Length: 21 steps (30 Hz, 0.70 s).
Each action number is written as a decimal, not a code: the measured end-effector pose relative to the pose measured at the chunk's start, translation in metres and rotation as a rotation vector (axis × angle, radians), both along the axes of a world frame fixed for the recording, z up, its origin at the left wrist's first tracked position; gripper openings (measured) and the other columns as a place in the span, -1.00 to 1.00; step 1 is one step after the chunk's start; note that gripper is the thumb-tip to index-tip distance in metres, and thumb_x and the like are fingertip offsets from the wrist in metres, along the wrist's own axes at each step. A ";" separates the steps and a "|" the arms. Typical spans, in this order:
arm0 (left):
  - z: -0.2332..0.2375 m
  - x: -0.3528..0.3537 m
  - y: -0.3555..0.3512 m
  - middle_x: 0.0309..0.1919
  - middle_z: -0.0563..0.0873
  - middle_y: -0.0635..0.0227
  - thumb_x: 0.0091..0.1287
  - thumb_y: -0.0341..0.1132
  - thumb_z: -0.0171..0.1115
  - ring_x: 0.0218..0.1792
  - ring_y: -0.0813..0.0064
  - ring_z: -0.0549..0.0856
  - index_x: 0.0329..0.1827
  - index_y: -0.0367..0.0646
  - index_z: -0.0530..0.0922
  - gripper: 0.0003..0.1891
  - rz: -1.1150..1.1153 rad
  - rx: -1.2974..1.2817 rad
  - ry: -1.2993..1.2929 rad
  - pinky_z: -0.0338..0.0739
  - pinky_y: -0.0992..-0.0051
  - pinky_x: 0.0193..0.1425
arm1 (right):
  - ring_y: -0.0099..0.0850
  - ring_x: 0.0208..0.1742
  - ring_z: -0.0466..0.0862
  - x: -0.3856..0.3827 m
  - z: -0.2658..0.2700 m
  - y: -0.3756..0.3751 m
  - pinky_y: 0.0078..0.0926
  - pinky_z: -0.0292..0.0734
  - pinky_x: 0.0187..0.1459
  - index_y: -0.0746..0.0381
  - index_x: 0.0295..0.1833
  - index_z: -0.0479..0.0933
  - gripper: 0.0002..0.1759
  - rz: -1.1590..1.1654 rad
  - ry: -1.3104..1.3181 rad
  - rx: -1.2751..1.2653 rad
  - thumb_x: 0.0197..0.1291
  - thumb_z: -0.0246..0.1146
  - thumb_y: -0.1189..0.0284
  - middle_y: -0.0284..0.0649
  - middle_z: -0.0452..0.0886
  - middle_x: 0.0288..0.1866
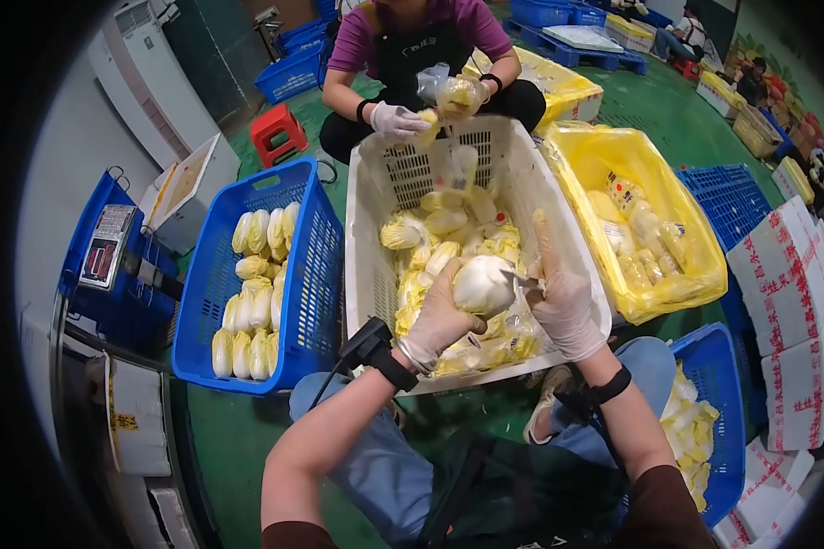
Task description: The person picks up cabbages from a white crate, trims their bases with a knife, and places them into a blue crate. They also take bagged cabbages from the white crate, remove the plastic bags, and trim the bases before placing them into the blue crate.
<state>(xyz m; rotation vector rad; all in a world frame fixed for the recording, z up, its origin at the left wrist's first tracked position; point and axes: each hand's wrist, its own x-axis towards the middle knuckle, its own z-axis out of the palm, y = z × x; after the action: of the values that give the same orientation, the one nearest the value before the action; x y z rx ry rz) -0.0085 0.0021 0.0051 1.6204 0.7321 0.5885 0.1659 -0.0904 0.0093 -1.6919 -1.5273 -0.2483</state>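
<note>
My left hand (435, 316), in a thin whitish glove, is wrapped round a white-and-yellow napa cabbage (483, 285) with its pale base turned up and to the right. My right hand (563, 306), gloved too, grips a small knife (520, 278); its short grey blade meets the cabbage's base, and most of the handle is hidden by the fingers. Both hands are above the near part of a white plastic crate (362, 238). Inside that crate lie many small yellow cabbages (439, 256) and some clear plastic wrappers.
Opposite, a co-worker (421, 46) holds cabbage pieces above the crate's far end. A blue crate (192, 302) with rows of trimmed cabbages stands left. A yellow-lined box (705, 265) holds bagged cabbages at right; another blue crate (728, 430) holds loose leaves. A red stool (277, 133) stands behind.
</note>
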 end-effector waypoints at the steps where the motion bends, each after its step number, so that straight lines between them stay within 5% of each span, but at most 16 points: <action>1: 0.001 0.000 0.000 -0.08 0.58 0.39 -0.40 -0.66 0.46 0.01 0.44 0.56 0.14 -0.12 0.40 -0.16 -0.002 0.001 0.001 0.48 0.45 0.15 | -0.09 -0.54 0.58 -0.002 0.001 -0.002 -0.20 0.48 -0.48 0.20 0.42 0.25 -0.15 0.028 0.003 0.000 -0.12 0.25 0.58 -0.12 0.53 -0.56; 9: 0.013 0.002 -0.007 0.01 0.57 0.43 -0.42 -0.68 0.49 0.09 0.48 0.53 0.21 -0.12 0.39 -0.08 -0.143 0.031 0.100 0.47 0.44 0.20 | -0.12 -0.54 0.59 0.004 -0.006 0.000 -0.22 0.47 -0.48 0.23 0.46 0.17 -0.10 0.141 -0.062 0.047 -0.10 0.30 0.54 -0.14 0.53 -0.56; 11: 0.006 0.000 -0.008 0.02 0.56 0.42 -0.42 -0.68 0.49 0.10 0.48 0.53 0.21 -0.12 0.38 -0.07 -0.211 -0.020 0.063 0.46 0.45 0.21 | -0.08 -0.51 0.59 0.018 -0.033 0.012 -0.17 0.48 -0.46 0.22 0.47 0.15 -0.10 -0.164 -0.092 -0.115 -0.09 0.28 0.55 -0.08 0.55 -0.53; 15: 0.006 0.001 -0.016 0.03 0.56 0.37 -0.38 -0.65 0.50 0.09 0.44 0.53 0.23 -0.15 0.37 -0.08 -0.244 -0.010 0.018 0.44 0.47 0.21 | -0.04 -0.49 0.59 0.036 -0.033 0.014 -0.16 0.49 -0.44 0.21 0.47 0.15 -0.11 -0.195 0.013 -0.093 -0.08 0.26 0.57 -0.02 0.56 -0.51; 17: 0.007 0.000 -0.010 0.03 0.56 0.33 -0.37 -0.63 0.50 0.08 0.42 0.53 0.23 -0.17 0.36 -0.08 -0.187 0.025 0.090 0.44 0.47 0.21 | -0.24 -0.58 0.57 0.018 -0.005 0.004 -0.31 0.47 -0.50 0.13 0.51 0.12 -0.10 -0.044 -0.062 -0.046 -0.03 0.27 0.48 -0.13 0.55 -0.49; 21: 0.002 -0.004 -0.004 0.03 0.57 0.26 -0.38 -0.58 0.53 0.06 0.36 0.54 0.25 -0.22 0.34 -0.06 -0.071 0.036 0.219 0.44 0.46 0.19 | -0.29 -0.57 0.57 0.001 0.007 -0.007 -0.34 0.47 -0.50 0.13 0.51 0.14 -0.12 0.133 -0.118 -0.015 0.01 0.27 0.44 -0.15 0.59 -0.40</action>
<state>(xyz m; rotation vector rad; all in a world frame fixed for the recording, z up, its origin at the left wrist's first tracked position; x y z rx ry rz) -0.0126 -0.0014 0.0068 1.7553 0.8242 0.3784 0.1672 -0.0975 0.0161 -1.6036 -1.7248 -0.2714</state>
